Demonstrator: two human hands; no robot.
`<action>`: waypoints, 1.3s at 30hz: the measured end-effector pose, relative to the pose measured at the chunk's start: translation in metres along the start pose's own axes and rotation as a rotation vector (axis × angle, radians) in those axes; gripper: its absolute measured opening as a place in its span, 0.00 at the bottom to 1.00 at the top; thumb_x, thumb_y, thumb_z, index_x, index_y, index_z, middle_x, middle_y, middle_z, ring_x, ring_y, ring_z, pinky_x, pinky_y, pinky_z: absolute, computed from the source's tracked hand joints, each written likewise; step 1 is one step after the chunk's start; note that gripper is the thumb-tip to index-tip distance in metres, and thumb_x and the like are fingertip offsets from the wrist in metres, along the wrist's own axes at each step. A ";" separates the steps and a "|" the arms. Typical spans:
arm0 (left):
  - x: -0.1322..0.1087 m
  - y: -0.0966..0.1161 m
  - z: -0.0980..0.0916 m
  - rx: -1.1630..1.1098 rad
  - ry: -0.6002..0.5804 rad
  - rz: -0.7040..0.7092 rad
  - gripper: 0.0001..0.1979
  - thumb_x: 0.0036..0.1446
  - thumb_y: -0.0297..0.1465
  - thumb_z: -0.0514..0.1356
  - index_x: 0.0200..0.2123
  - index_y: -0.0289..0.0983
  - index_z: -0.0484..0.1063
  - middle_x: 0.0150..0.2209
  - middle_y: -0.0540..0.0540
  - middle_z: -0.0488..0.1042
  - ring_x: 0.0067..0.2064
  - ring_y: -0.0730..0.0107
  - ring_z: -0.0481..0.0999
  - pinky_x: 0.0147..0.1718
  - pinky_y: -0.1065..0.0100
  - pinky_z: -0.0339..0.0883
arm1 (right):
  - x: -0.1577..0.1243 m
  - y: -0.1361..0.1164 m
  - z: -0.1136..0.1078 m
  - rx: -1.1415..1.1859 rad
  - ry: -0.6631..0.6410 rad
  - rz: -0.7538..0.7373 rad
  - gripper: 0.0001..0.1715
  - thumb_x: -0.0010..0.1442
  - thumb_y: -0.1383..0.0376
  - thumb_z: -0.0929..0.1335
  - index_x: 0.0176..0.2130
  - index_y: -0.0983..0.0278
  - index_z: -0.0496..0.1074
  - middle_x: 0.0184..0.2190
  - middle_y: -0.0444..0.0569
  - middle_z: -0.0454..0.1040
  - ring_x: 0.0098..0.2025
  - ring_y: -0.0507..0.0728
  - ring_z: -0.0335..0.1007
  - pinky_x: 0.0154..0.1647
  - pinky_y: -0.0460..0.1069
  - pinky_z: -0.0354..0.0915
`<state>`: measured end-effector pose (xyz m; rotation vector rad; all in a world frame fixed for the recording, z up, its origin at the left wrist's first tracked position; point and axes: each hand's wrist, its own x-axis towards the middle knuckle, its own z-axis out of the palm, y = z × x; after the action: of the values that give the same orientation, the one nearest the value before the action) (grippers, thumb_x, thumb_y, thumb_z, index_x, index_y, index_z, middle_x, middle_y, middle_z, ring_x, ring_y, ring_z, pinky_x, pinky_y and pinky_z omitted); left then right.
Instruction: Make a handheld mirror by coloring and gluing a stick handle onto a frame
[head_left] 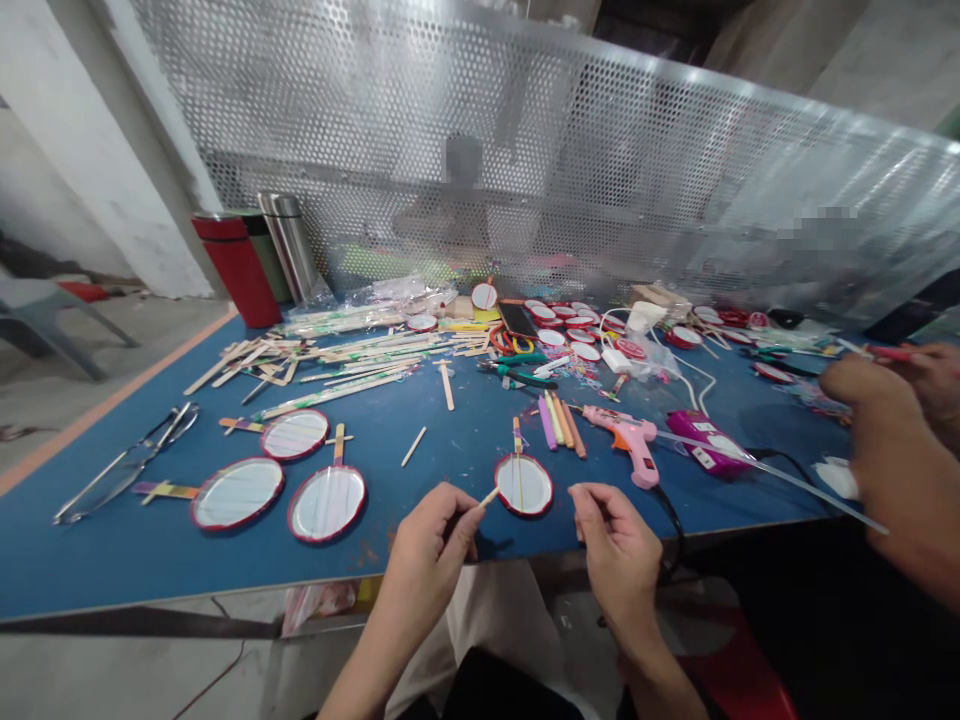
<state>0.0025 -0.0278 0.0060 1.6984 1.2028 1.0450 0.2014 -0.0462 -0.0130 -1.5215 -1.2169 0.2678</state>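
Observation:
My left hand (pixel 433 545) is closed in a pinch on a short wooden stick (pixel 489 496) at the table's near edge. The stick's tip points at a small round white disc with a red rim (pixel 523 485), which lies flat with a coloured stick across it. My right hand (pixel 616 548) hovers just right of the disc, fingers curled together; I see nothing in them. A pink glue gun (pixel 628 438) lies beyond my right hand.
Three finished red-rimmed discs on stick handles (pixel 293 434) lie to the left, beside metal tongs (pixel 127 464). Loose sticks, pliers, more discs and flasks (pixel 238 264) fill the blue table (pixel 420 400). Another person's arm (pixel 896 460) reaches in at the right. A perforated metal screen stands behind.

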 end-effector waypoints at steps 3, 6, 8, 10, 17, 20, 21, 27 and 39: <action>0.000 0.000 0.000 0.003 0.006 0.007 0.12 0.62 0.34 0.53 0.25 0.38 0.66 0.22 0.53 0.68 0.25 0.74 0.68 0.28 0.72 0.60 | 0.000 0.000 0.000 -0.012 -0.019 -0.012 0.17 0.61 0.55 0.66 0.30 0.65 0.72 0.20 0.42 0.67 0.21 0.50 0.60 0.22 0.45 0.59; 0.001 0.001 0.000 0.001 0.015 0.006 0.12 0.61 0.33 0.54 0.25 0.38 0.66 0.22 0.53 0.68 0.25 0.74 0.68 0.28 0.73 0.61 | 0.000 -0.001 -0.001 -0.027 -0.030 -0.026 0.17 0.61 0.55 0.66 0.30 0.65 0.72 0.20 0.42 0.68 0.22 0.51 0.62 0.23 0.45 0.59; 0.001 0.000 0.000 -0.003 0.014 0.003 0.12 0.61 0.33 0.54 0.25 0.38 0.66 0.22 0.53 0.68 0.25 0.74 0.68 0.27 0.73 0.61 | 0.000 -0.001 -0.001 -0.027 -0.037 -0.033 0.16 0.62 0.56 0.65 0.30 0.64 0.72 0.21 0.42 0.68 0.23 0.52 0.63 0.24 0.46 0.61; 0.000 0.000 0.000 -0.006 0.013 0.004 0.12 0.61 0.33 0.54 0.25 0.38 0.66 0.22 0.53 0.68 0.26 0.74 0.68 0.27 0.73 0.61 | 0.000 -0.001 0.000 -0.017 -0.043 -0.042 0.15 0.62 0.56 0.65 0.32 0.64 0.72 0.23 0.43 0.69 0.25 0.52 0.66 0.26 0.46 0.63; -0.001 -0.002 0.000 0.017 0.012 0.033 0.12 0.61 0.34 0.54 0.26 0.38 0.67 0.22 0.53 0.69 0.26 0.73 0.68 0.27 0.73 0.61 | 0.002 -0.003 0.007 -0.220 -0.074 -0.264 0.22 0.61 0.52 0.65 0.46 0.65 0.67 0.41 0.54 0.71 0.41 0.60 0.69 0.38 0.54 0.67; -0.001 -0.002 0.000 0.020 0.011 0.043 0.12 0.61 0.34 0.54 0.26 0.38 0.67 0.23 0.52 0.69 0.26 0.74 0.68 0.27 0.73 0.60 | 0.001 -0.004 0.016 -0.425 -0.105 -0.371 0.38 0.57 0.43 0.65 0.54 0.68 0.62 0.49 0.63 0.70 0.51 0.67 0.66 0.46 0.61 0.64; -0.001 -0.002 0.000 0.021 0.009 0.045 0.12 0.61 0.33 0.54 0.26 0.38 0.67 0.23 0.52 0.69 0.26 0.74 0.68 0.27 0.73 0.61 | 0.000 -0.005 0.018 -0.491 -0.117 -0.390 0.43 0.56 0.41 0.65 0.56 0.69 0.60 0.50 0.64 0.69 0.52 0.69 0.66 0.47 0.62 0.63; -0.001 -0.001 0.000 0.040 0.015 0.066 0.12 0.61 0.33 0.53 0.25 0.38 0.68 0.23 0.52 0.69 0.27 0.73 0.69 0.27 0.73 0.61 | -0.002 -0.010 0.030 -0.708 -0.142 -0.414 0.52 0.55 0.38 0.64 0.62 0.71 0.52 0.53 0.67 0.68 0.53 0.72 0.65 0.45 0.62 0.61; -0.002 -0.004 0.002 0.066 -0.002 0.088 0.13 0.63 0.33 0.52 0.26 0.38 0.66 0.24 0.51 0.69 0.27 0.73 0.68 0.28 0.73 0.60 | 0.000 -0.013 0.034 -0.755 -0.149 -0.397 0.52 0.55 0.38 0.63 0.62 0.71 0.52 0.51 0.66 0.70 0.50 0.72 0.66 0.43 0.60 0.60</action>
<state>0.0028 -0.0289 0.0016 1.8170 1.1818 1.0661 0.1694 -0.0278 -0.0145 -1.8497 -1.8302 -0.3959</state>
